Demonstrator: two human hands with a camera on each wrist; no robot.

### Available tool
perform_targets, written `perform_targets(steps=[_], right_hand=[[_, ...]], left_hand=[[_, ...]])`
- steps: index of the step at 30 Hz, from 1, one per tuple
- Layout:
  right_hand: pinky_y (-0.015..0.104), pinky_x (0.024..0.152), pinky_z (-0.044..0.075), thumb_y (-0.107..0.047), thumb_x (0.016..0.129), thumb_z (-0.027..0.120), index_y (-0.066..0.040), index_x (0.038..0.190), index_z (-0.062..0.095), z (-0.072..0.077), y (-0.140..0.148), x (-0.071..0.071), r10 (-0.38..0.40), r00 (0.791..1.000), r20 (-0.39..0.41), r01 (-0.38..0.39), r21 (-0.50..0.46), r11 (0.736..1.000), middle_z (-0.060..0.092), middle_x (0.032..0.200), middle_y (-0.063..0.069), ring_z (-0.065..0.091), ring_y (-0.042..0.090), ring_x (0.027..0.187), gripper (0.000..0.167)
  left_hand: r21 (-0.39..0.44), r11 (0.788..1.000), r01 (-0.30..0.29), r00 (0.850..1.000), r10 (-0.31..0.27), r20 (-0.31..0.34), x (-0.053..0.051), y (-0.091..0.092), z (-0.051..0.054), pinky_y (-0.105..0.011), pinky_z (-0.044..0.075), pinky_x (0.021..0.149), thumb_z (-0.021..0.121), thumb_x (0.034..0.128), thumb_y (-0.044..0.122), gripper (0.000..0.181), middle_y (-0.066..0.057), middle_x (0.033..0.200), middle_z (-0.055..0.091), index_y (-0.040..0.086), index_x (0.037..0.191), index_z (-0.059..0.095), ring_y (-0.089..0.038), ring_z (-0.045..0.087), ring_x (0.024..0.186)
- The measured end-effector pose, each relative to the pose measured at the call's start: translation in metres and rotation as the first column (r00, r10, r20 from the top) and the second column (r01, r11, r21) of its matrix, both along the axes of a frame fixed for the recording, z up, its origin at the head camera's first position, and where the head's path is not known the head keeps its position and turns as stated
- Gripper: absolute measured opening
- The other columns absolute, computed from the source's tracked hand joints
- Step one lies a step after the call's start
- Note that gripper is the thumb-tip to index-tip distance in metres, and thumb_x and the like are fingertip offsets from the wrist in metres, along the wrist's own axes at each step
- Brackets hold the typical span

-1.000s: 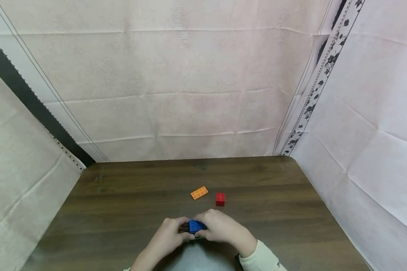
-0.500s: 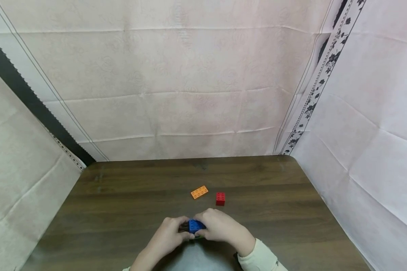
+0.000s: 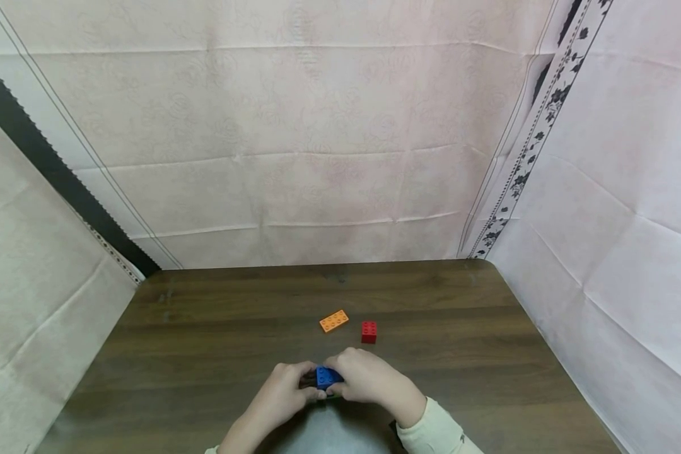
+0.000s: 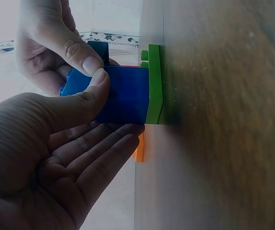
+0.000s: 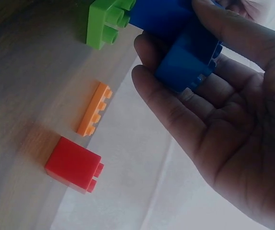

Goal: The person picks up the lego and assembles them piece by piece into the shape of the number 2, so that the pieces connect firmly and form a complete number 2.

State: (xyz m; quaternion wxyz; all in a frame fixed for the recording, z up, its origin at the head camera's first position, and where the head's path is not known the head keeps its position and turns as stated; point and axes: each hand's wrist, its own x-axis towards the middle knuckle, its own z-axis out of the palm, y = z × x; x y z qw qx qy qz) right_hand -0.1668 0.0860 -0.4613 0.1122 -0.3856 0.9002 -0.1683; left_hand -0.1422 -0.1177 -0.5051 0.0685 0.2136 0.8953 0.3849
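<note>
One blue stack is seated on a green plate, right down by the table; whether that's touched can't be told. It's pinched by left hand and right hand alike. Just beyond, an orange brick and a red brick can be spotted.

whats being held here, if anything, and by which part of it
Blue blocks, by their sides: the left hand and right hand each grip them between thumb and fingers, above the green block.
</note>
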Motion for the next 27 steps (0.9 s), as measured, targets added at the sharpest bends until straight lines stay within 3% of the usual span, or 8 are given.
perform_targets(steps=[8, 14, 20, 27], right_hand=[[0.019, 0.057, 0.041, -0.022, 0.092, 0.076, -0.017, 0.1, 0.071, -0.001, 0.0, 0.0, 0.001, 1.0, -0.011, -0.001, 0.009, 1.0, 0.058, 0.077, -0.016, 0.047, 0.002, 0.062, 0.011], [0.017, 0.058, 0.041, -0.023, 0.092, 0.076, -0.017, 0.1, 0.07, -0.001, 0.001, 0.0, 0.015, 1.0, -0.016, -0.016, -0.004, 1.0, 0.059, 0.079, -0.016, 0.048, 0.001, 0.063, 0.012], [0.017, 0.056, 0.038, -0.024, 0.093, 0.075, -0.017, 0.1, 0.07, -0.003, 0.002, -0.001, 0.026, 0.999, -0.032, -0.027, -0.016, 1.0, 0.057, 0.077, -0.017, 0.046, 0.001, 0.062, 0.011], [0.017, 0.056, 0.039, -0.023, 0.093, 0.075, -0.017, 0.101, 0.07, -0.004, 0.002, -0.001, 0.03, 0.999, -0.025, -0.031, -0.02, 0.999, 0.058, 0.078, -0.017, 0.047, 0.0, 0.062, 0.011]], left_hand=[[-0.008, 1.0, 0.007, 1.0, -0.007, -0.003, 0.0, 0.0, 0.001, -0.024, 0.056, 0.069, 0.082, 0.0853, 0.024, 0.023, 0.002, 0.094, 0.074, 0.011, 0.103, 0.073, -0.008, 0.07, 0.085], [-0.061, 0.998, 0.011, 1.0, -0.012, -0.016, 0.003, -0.001, 0.01, -0.028, 0.055, 0.069, 0.082, 0.086, 0.026, 0.026, 0.003, 0.096, 0.072, 0.012, 0.106, 0.072, -0.01, 0.068, 0.086], [-0.017, 1.0, -0.003, 0.997, 0.001, -0.083, 0.006, 0.0, 0.018, -0.034, 0.058, 0.076, 0.08, 0.0877, 0.025, 0.024, 0.004, 0.102, 0.072, 0.015, 0.108, 0.072, -0.017, 0.07, 0.094], [-0.021, 1.0, -0.007, 0.996, 0.005, -0.09, 0.006, 0.0, 0.019, -0.033, 0.058, 0.075, 0.081, 0.0872, 0.025, 0.022, 0.004, 0.1, 0.073, 0.016, 0.106, 0.073, -0.016, 0.071, 0.092]])
